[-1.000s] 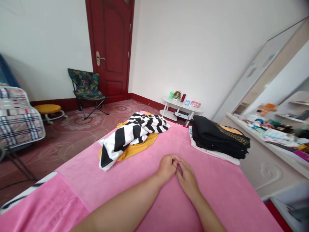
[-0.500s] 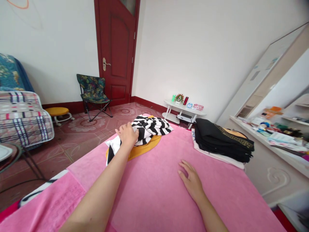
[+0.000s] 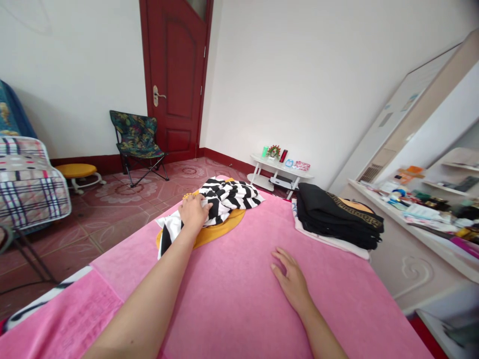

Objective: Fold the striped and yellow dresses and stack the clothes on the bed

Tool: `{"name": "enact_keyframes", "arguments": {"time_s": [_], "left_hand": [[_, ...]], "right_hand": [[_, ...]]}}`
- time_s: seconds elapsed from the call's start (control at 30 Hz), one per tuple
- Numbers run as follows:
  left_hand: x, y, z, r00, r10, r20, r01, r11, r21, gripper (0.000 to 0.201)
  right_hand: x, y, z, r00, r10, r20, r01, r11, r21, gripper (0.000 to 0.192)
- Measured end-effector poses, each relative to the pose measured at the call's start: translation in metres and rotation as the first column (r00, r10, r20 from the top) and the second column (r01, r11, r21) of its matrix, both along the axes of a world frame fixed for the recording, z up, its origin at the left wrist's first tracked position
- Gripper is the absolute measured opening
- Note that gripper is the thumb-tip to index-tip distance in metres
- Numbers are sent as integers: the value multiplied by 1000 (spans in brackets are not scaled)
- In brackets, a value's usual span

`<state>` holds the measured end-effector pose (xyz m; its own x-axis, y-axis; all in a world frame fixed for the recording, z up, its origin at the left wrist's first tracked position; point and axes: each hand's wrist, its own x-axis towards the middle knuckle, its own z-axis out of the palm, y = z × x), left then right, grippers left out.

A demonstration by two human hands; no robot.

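Left hand (image 3: 193,213) now closed on striped garment (image 3: 220,199), drawn slightly nearer, right hand (image 3: 290,279) still flat, open on pink blanket (image 3: 239,299)

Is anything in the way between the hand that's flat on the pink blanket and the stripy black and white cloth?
Nothing visible is. Only bare pink blanket lies between the right hand and the striped cloth. The left hand is on that cloth, at its near-left part, off to the side.
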<state>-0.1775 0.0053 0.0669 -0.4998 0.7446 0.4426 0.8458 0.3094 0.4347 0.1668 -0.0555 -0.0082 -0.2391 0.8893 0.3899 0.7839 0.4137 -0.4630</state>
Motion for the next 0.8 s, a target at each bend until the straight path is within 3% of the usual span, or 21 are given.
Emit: {"name": "enact_keyframes", "arguments": {"time_s": [0.17, 0.3, 0.4, 0.47, 0.53, 0.57, 0.63, 0.67, 0.7, 0.73, 0.77, 0.8], "left_hand": [[1, -2, 6, 998, -25, -53, 28, 997, 65, 24], [7, -10, 36, 997, -73, -39, 78, 988, 137, 19], [39, -35, 72, 972, -234, -9, 229, 939, 255, 18], [77, -63, 90, 888, -458, -44, 450, 845, 289, 16], [120, -96, 98, 692, -711, -126, 719, 664, 207, 11], [139, -112, 98, 527, -833, -167, 850, 519, 96, 9], [170, -137, 92, 111, -988, -112, 960, 135, -245, 9], [179, -146, 88, -86, -996, -9, 922, -76, -381, 10], [184, -152, 85, -225, -970, 97, 853, -244, -461, 12], [186, -155, 84, -304, -937, 173, 799, -350, -490, 17], [185, -156, 84, -333, -921, 202, 782, -389, -487, 22], [181, -156, 86, -314, -932, 183, 804, -363, -470, 27]], "right_hand": [[1, 0, -1, 999, -1, -33, 1, 1000, 10, 35], [-1, -1, 0, 994, 10, -109, -12, 1000, -13, 34], [-4, -2, 5, 938, -38, -346, 10, 997, -80, 36], [-1, -3, 10, 792, -136, -595, 70, 989, -133, 43], [8, -3, 15, 573, -225, -788, 146, 974, -172, 48], [15, -3, 16, 469, -250, -847, 172, 967, -190, 49], [32, -2, 18, 293, -284, -913, 189, 953, -236, 48], [39, -1, 18, 226, -300, -927, 178, 948, -264, 48], [46, -1, 19, 177, -315, -932, 153, 945, -290, 47], [51, -1, 19, 153, -327, -932, 126, 942, -310, 46], [54, -1, 19, 159, -333, -929, 106, 942, -320, 46], [54, -2, 20, 198, -335, -921, 95, 942, -322, 45]]}}
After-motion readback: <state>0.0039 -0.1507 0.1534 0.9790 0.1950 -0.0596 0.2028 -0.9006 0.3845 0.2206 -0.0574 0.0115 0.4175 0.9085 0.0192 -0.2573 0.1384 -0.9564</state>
